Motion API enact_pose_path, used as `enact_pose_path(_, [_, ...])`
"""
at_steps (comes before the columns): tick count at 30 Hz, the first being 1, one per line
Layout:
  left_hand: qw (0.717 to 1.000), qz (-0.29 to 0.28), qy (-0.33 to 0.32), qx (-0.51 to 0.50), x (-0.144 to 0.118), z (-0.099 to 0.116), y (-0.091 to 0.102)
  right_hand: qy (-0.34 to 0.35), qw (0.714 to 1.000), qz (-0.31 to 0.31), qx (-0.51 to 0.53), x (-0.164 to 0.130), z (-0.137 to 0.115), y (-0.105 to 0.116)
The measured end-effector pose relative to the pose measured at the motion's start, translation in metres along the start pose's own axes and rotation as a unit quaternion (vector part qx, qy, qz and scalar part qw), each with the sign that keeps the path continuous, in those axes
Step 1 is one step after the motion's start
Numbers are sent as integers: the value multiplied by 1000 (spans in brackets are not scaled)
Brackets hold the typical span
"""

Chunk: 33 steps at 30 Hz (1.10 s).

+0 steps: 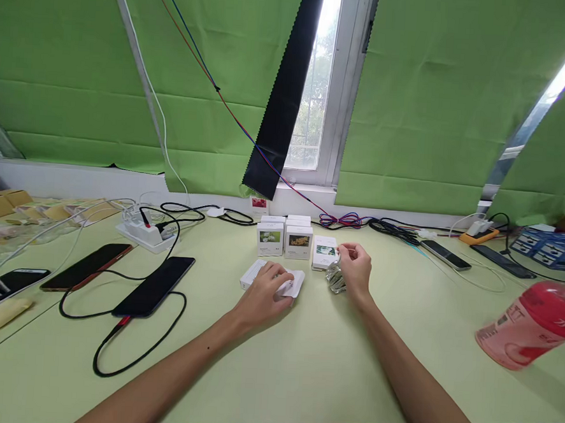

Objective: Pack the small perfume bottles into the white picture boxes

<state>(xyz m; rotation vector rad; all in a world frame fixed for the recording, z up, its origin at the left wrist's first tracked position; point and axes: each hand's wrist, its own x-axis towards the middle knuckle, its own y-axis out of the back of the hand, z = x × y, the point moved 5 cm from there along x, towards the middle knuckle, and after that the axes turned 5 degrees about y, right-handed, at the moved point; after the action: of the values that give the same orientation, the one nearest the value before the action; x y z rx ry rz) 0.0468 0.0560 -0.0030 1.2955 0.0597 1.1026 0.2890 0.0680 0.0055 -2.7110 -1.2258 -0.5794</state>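
The left hand (264, 293) lies over a small white cardboard box (250, 275) on the pale green table (321, 367), its fingers curled around the box, whose open flap shows at the right end. The right hand (355, 267) has its fingers drawn narrow on a crumpled silver foil packet (336, 280), though the fingertips are partly hidden and the packet seems pinched at its top. Just beyond the packet, a flat white box with a leafy green picture (325, 251) lies beside upright white picture boxes (284, 242).
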Motion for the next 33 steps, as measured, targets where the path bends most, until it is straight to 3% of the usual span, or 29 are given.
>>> enact_pose_path(5, [1000, -9, 19, -7, 0, -1, 0, 0, 1000, 17, -24, 4, -3, 6])
enact_pose_path(9, [999, -20, 41, -12, 0, -3, 0, 1, 997, -9, -77, 9, -7, 11])
enact_pose_path(14, [998, -27, 54, -19, 0, -4, 0, 39, 994, -12, -99, 10, -11, 13])
enact_pose_path(33, [998, -33, 56, 6, 1, 0, -1, 108, 983, -49, -138, 0, -21, 5])
